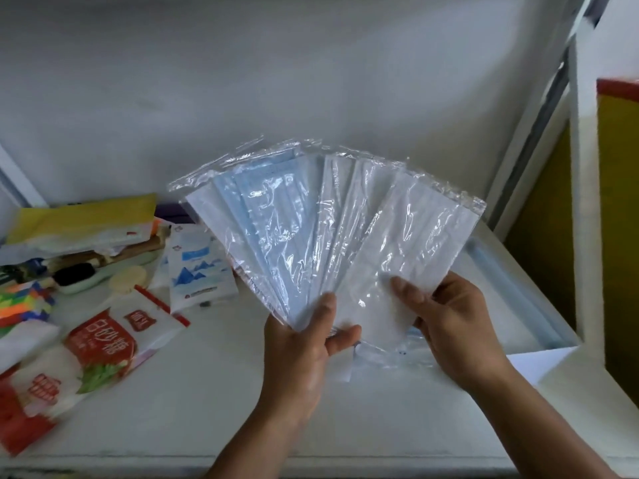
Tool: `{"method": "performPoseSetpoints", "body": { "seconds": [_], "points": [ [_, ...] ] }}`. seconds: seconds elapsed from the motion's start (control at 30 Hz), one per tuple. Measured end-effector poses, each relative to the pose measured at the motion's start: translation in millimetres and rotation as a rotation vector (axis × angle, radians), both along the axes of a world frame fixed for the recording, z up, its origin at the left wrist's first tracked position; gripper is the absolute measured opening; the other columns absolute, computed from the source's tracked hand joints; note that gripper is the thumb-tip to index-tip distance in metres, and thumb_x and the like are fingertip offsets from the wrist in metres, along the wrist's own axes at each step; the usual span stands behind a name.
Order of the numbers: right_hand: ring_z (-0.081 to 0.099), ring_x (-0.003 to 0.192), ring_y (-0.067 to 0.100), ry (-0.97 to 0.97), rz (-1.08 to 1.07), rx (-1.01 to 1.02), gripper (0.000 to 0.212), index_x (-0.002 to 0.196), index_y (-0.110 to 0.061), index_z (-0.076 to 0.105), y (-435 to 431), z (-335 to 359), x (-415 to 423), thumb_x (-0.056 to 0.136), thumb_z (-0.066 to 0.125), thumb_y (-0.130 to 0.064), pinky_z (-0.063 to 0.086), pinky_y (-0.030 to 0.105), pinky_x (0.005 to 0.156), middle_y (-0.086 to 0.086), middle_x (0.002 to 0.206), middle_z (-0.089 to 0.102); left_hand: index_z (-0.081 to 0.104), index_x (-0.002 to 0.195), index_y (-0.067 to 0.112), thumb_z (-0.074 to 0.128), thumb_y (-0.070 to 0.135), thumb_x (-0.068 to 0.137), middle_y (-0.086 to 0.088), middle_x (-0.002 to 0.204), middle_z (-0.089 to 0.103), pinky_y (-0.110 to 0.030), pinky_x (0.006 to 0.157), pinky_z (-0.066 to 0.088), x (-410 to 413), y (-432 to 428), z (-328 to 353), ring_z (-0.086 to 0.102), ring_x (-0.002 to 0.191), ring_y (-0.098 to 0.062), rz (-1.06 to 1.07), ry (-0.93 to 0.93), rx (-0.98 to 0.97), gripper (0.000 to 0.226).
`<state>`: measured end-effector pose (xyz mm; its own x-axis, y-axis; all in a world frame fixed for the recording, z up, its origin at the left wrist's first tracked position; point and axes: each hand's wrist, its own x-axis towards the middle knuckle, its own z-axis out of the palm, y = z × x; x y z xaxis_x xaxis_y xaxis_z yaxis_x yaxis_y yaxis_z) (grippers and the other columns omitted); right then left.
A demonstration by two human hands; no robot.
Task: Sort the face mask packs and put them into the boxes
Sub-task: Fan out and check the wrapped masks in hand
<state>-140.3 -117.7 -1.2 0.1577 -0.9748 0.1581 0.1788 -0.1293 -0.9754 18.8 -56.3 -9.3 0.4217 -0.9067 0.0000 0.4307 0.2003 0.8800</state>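
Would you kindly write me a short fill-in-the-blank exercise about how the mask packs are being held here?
1. The mask packs are spread out like a ____.
2. The blue packs sit on the ____ side of the spread.
3. The right hand grips a pack whose mask is ____ in colour.
4. The left hand pinches the packs at their ____ end.

Missing words: fan; left; white; lower
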Motion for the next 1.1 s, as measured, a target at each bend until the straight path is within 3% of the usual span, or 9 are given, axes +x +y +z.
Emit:
{"method": "performPoseSetpoints", "body": {
  "seconds": [0.1,0.17,0.27,0.37,0.47,0.77,0.93,1.0,1.1],
  "points": [
    [0.075,0.070,0.015,0.049,-0.071,-0.052,0.012,0.085,-0.009,0.075,-2,6,-7,0.078,0.078,-0.018,0.054,0.023,0.058,0.002,0.078,0.078,0.078,0.073,0.022,0.083,0.007,0.073,-0.006,0.076,0.065,-0.033,0.059,0.058,-7,-2,0,0.066,0.061,-0.017,-0.010,0.024,0.016,0.016],
    [0.076,0.077,0.025,-0.012,-0.088,0.011,0.004,0.081,-0.008,0.076,-7,5,-12,0.082,0.075,-0.012,0.058,0.034,0.065,0.008,0.083,0.078,0.078,0.070,0.019,0.079,0.013,0.075,-0.010,0.087,0.062,-0.033,0.059,0.059,-11,-2,1,0.066,0.065,-0.020,-0.013,0.073,0.021,0.008],
    [0.074,0.089,0.035,-0.124,-0.068,0.112,0.011,0.088,-0.008,0.077,-11,1,-15,0.085,0.069,-0.003,0.058,0.050,0.084,0.016,0.093,0.077,0.075,0.088,0.013,0.068,0.018,0.079,-0.016,0.097,0.058,-0.033,0.057,0.059,-17,-3,-1,0.065,0.063,-0.023,0.024,0.111,0.052,0.012],
    [0.073,0.095,0.038,-0.131,-0.022,0.138,0.024,0.105,-0.002,0.071,-11,-3,-17,0.082,0.075,-0.005,0.055,0.057,0.090,0.019,0.102,0.075,0.066,0.096,0.005,0.067,0.011,0.081,-0.013,0.079,0.060,-0.032,0.054,0.059,-21,-3,-4,0.063,0.059,-0.020,0.040,0.077,0.050,0.016],
    [0.073,0.093,0.039,-0.109,-0.036,0.114,0.036,0.104,-0.002,0.071,-10,-6,-17,0.072,0.080,-0.014,0.055,0.061,0.088,0.020,0.100,0.075,0.065,0.093,0.009,0.063,-0.001,0.087,-0.005,0.067,0.061,-0.030,0.053,0.057,-24,0,-5,0.062,0.054,-0.016,0.044,0.056,0.022,0.012],
    [0.075,0.087,0.031,-0.301,0.064,0.238,0.024,0.096,0.002,0.071,-10,3,-23,0.073,0.068,0.001,0.060,0.039,0.075,0.018,0.095,0.077,0.063,0.095,0.010,0.064,-0.004,0.085,-0.002,0.066,0.064,-0.026,0.052,0.055,-27,2,-6,0.059,0.053,-0.014,0.085,0.096,0.023,0.017],
    [0.075,0.088,0.031,-0.080,0.009,0.170,0.037,0.098,-0.002,0.073,-8,4,-20,0.064,0.086,-0.008,0.059,0.047,0.081,0.014,0.093,0.077,0.068,0.103,0.019,0.084,0.017,0.071,0.000,0.092,0.073,-0.030,0.054,0.056,-24,3,-8,0.069,0.068,-0.013,-0.004,-0.015,0.072,0.036],
    [0.076,0.086,0.027,0.018,-0.033,0.128,0.046,0.103,-0.006,0.071,-6,6,-17,0.062,0.091,-0.013,0.060,0.041,0.074,0.009,0.093,0.078,0.069,0.106,0.022,0.090,0.024,0.069,0.006,0.095,0.075,-0.029,0.055,0.057,-28,5,-8,0.071,0.070,-0.010,-0.033,-0.126,0.090,0.042],
    [0.075,0.091,0.023,0.066,0.038,0.088,0.040,0.110,-0.012,0.068,1,12,-13,0.075,0.085,-0.018,0.061,0.036,0.076,0.006,0.100,0.077,0.072,0.100,0.025,0.084,0.009,0.073,0.004,0.090,0.076,-0.025,0.051,0.055,-30,4,-13,0.070,0.074,-0.011,0.036,-0.156,0.069,0.034]
  ]
}}
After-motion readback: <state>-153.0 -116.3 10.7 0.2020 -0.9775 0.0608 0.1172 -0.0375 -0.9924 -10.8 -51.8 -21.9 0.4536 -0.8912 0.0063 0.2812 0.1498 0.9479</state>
